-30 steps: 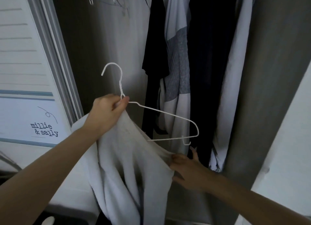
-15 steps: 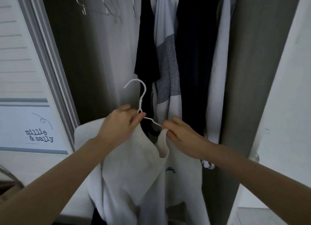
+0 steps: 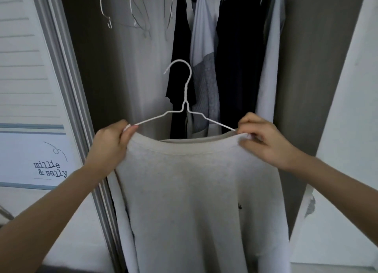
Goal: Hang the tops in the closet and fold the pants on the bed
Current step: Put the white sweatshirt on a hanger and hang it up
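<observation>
Both our hands have slid outward from the hanger's neck, where they sat close together half a second ago, to the two shoulder ends, and the pale grey top [image 3: 196, 191] that hung bunched now spreads flat and wide in front of us. Our left hand [image 3: 110, 144] pinches the left edge of the neckline against the wire, thumb on top. Our right hand [image 3: 263, 137] does the same at the right edge, fingers curled over the fabric and the wire tip. So the hands are well apart, each clamped on the top where it meets the white wire hanger [image 3: 185, 111].

We judge that the hanger is now threaded through the neck opening, since its sloping arms disappear under the collar on both sides while the hook stands free and upright above. That would mean the dressing step is nearly done and the lift to the rail comes next.

We hold the top in the open closet doorway, just in front of the dark and pale clothes [image 3: 225, 58] already hanging. Several empty hangers [image 3: 131, 9] hang on the left above us; the rail itself is out of view. A white panel with printed lettering [image 3: 50, 169] stands at our left.
</observation>
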{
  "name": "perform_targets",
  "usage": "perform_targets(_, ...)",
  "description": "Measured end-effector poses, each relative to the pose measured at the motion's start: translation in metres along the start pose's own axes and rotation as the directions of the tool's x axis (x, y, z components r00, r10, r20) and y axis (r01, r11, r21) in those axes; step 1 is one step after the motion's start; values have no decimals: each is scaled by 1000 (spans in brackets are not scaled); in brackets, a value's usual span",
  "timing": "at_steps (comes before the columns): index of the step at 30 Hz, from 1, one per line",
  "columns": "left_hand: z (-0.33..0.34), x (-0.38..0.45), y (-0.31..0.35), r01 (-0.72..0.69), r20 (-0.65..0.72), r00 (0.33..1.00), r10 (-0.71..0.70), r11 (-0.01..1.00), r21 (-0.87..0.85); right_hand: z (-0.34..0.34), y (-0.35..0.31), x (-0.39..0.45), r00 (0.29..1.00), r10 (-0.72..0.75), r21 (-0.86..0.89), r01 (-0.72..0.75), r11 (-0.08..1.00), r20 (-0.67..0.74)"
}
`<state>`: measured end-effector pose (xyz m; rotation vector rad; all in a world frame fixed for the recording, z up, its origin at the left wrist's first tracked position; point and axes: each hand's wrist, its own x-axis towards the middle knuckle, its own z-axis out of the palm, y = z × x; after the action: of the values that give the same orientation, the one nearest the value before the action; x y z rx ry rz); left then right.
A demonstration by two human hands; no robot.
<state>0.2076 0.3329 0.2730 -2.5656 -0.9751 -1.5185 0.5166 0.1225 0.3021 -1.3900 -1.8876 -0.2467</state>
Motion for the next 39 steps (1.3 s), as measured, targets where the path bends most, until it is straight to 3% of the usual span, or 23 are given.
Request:
perform_targets(4,0,-1,1,22,-89,996,-17,998,57,-3,0,-11,1000,-26,69,27,997,-14)
perform_targets(7,1,-1,1,31,-85,996,-22,994,104,-1,1,-13,984,164,370,-129,920,-64)
perform_targets(8,0,0,-1,37,-84,996,-28,994,106,0,2,-11,972,232,371,-204,906,-31)
perform_targets(11,1,2,-5,65,-67,996,-62,997,50,10,8,-10,938,323,82,-334,939,126)
perform_targets(17,5,12,8,-95,30,995,94,995,41,16,4,2,971,238,112,-235,966,-11)
perform_targets(23,3,24,3,-18,-63,998,16,1000,-21,-8,19,12,969,244,0,-244,970,-37)
perform_targets(28,9,28,14,-63,-42,997,63,998,1,-12,13,16,973,195,-1,-197,980,123)
perform_targets(33,12,41,31,-208,19,978,208,970,123,-8,1,26,955,165,8,-172,985,247)
perform_targets(39,-6,63,28,-125,-32,992,124,992,-34,-30,-7,43,944,271,264,-315,912,188)
